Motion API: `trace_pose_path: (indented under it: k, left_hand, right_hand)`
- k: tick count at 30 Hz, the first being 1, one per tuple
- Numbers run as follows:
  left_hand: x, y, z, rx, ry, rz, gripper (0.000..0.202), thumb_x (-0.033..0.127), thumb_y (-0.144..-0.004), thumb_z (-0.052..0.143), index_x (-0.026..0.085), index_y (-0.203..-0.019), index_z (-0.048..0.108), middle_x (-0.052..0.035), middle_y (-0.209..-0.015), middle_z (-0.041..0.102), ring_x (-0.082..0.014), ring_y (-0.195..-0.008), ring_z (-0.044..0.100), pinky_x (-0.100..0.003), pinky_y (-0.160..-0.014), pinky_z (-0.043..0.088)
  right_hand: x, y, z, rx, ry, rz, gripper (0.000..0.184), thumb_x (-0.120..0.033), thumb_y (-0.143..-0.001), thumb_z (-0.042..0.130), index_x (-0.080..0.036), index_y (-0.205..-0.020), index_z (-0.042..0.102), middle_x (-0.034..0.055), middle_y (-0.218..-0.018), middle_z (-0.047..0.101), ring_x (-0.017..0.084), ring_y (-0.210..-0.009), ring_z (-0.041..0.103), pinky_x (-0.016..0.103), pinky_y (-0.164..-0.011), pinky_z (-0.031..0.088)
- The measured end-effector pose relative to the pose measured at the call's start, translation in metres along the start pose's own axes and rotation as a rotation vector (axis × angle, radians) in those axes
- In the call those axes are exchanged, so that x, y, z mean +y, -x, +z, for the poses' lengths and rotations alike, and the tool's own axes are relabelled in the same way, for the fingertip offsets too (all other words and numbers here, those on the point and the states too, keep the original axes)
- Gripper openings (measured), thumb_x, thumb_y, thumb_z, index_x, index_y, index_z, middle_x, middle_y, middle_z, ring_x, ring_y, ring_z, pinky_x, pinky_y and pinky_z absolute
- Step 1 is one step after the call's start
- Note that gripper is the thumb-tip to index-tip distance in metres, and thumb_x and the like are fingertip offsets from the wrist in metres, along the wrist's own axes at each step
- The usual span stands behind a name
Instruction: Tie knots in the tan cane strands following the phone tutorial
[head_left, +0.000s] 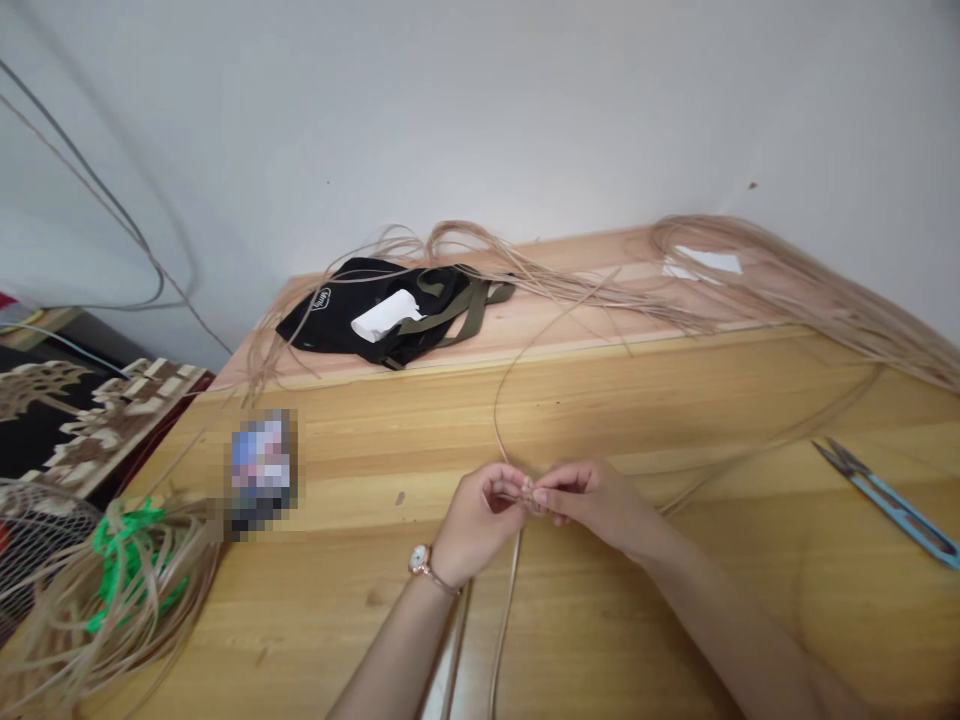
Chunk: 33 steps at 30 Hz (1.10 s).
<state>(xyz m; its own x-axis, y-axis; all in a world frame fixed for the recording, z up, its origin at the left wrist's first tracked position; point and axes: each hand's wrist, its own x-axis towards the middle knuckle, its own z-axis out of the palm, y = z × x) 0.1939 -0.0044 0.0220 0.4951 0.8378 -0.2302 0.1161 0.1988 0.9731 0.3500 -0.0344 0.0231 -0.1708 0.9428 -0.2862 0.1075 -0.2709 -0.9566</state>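
Over the middle of the wooden table, my left hand (480,520) and my right hand (596,502) meet fingertip to fingertip. Both are closed in a pinch on thin tan rattan strands (513,575), which cross in a small woven bit between the fingers. One strand (496,405) curves up and away toward the back of the table. Others run down toward the front edge between my forearms, and some pass out to the right behind my right wrist. My fingers hide most of the crossing. A watch is on my left wrist.
Blue-handled thread snips (892,505) lie at the right. Along the back are loose rattan bundles (757,245) and a black bag (337,310) with white paper (386,315) on it. A blurred-out item (261,470) and a coil with green ties (131,565) are at left.
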Motion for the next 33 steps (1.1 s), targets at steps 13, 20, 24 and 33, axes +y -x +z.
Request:
trace_pose_path:
  k: [13, 20, 24, 33]
  left_hand:
    - [0.003, 0.005, -0.004, 0.046, -0.747, 0.510, 0.032, 0.012, -0.074, 0.052, 0.018, -0.105, 0.046, -0.0055, -0.091, 0.057, -0.0152, -0.084, 0.053, -0.028, -0.074, 0.044]
    - [0.007, 0.006, -0.005, 0.040, -0.956, 0.809, 0.020, 0.012, -0.080, 0.043, 0.020, -0.080, 0.061, -0.0060, -0.096, 0.054, -0.0164, -0.089, 0.050, -0.030, -0.074, 0.043]
    - [0.010, 0.006, -0.006, 0.036, -0.996, 0.866, 0.020, 0.014, -0.079, 0.045, 0.020, -0.079, 0.063, -0.0069, -0.097, 0.055, -0.0175, -0.089, 0.049, -0.031, -0.073, 0.043]
    - [0.017, 0.008, -0.006, 0.057, -1.099, 0.876, 0.019, 0.020, -0.082, 0.045, 0.021, -0.080, 0.063, -0.0035, -0.090, 0.060, -0.0162, -0.085, 0.050, -0.028, -0.071, 0.042]
  right_hand:
    - [-0.002, -0.001, -0.001, 0.044, -0.073, 0.064, 0.014, -0.027, -0.062, 0.064, -0.014, -0.059, 0.065, -0.0006, -0.051, 0.055, 0.008, -0.049, 0.046, 0.021, -0.050, 0.035]
    - [-0.005, 0.000, -0.002, 0.028, -0.188, 0.091, 0.013, -0.027, -0.060, 0.067, -0.014, -0.058, 0.066, -0.0015, -0.050, 0.056, 0.007, -0.047, 0.045, 0.021, -0.049, 0.034]
    - [-0.005, 0.001, -0.004, 0.003, -0.221, 0.091, 0.012, -0.026, -0.060, 0.067, -0.014, -0.058, 0.066, -0.0018, -0.049, 0.055, 0.007, -0.047, 0.044, 0.021, -0.048, 0.034]
    - [-0.001, -0.002, -0.005, -0.038, -0.297, 0.146, 0.018, -0.030, -0.059, 0.069, -0.012, -0.057, 0.065, -0.0010, -0.049, 0.056, 0.006, -0.045, 0.045, 0.020, -0.047, 0.034]
